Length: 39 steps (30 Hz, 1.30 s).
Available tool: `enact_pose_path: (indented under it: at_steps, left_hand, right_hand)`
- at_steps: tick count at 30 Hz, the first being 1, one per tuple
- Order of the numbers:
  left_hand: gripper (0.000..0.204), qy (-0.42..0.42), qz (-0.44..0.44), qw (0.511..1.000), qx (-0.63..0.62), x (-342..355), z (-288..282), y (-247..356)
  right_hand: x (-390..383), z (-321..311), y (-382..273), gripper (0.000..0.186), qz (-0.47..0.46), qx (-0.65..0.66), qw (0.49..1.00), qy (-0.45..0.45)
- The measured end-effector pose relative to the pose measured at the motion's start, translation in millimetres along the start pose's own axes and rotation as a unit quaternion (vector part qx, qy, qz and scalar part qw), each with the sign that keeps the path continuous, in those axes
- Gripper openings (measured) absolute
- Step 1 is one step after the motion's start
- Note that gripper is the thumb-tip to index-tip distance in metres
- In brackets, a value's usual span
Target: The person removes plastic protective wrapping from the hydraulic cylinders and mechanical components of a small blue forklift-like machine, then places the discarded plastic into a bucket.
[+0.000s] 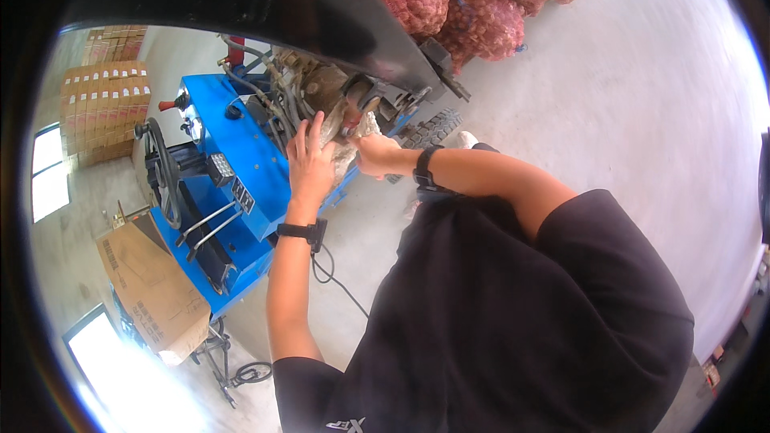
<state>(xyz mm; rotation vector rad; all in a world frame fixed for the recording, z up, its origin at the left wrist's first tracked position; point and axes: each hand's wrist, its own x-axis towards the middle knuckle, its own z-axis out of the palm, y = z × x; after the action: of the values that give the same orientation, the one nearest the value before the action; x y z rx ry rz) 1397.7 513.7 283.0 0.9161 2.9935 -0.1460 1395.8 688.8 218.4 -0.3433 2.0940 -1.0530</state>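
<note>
A crumpled, pale, stained rag (343, 162) lies between my two hands against the engine (325, 87) of a blue tractor-like machine (216, 124). My left hand (310, 167) has its fingers stretched out along the engine's side, beside the hoses, with its thumb side touching the rag. Closed fingers of my right hand (375, 154) grip the rag's other side. Just above the rag is a reddish, rounded engine part (353, 116), partly covered by my hands and the cloth. Both wrists wear black bands.
A raised black hood (265, 8) hangs over the engine. The steering wheel (164, 172), levers (212, 228) and cardboard box (152, 285) are at left. A treaded tyre (433, 128) is beside my right forearm. Full red mesh sacks (481, 20) lie on the floor beyond; stacked cartons (108, 104) stand far left.
</note>
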Motion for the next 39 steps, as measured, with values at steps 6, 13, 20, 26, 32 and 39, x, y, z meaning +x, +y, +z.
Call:
enact_pose_path:
  at_steps: [6,13,20,26,32,39]
  left_hand:
    - [0.026,0.020,-0.050,0.998,0.021,-0.8,14.5,16.6]
    - [0.015,-0.029,-0.073,0.996,0.031,5.0,28.9,21.1]
    - [0.016,-0.016,-0.030,0.999,0.041,2.6,41.1,6.5]
    - [0.015,0.007,-0.044,0.999,0.010,0.8,37.9,2.5]
    - [0.011,-0.017,0.017,1.000,0.014,7.6,27.4,-3.6]
    - [0.008,0.002,0.101,0.995,0.015,12.3,26.2,-14.0]
  right_hand:
    - [32.0,22.1,6.3,0.048,0.027,0.035,0.995,0.086]
    - [41.4,31.2,19.7,0.032,-0.010,0.046,0.996,0.072]
    - [31.0,37.2,13.4,0.029,-0.044,0.011,0.991,0.125]
    - [43.1,42.2,6.5,0.025,-0.044,-0.046,0.987,0.148]
    - [36.8,41.6,16.0,0.020,-0.103,-0.094,0.974,0.177]
    - [35.3,45.5,30.5,0.030,-0.165,-0.107,0.953,0.228]
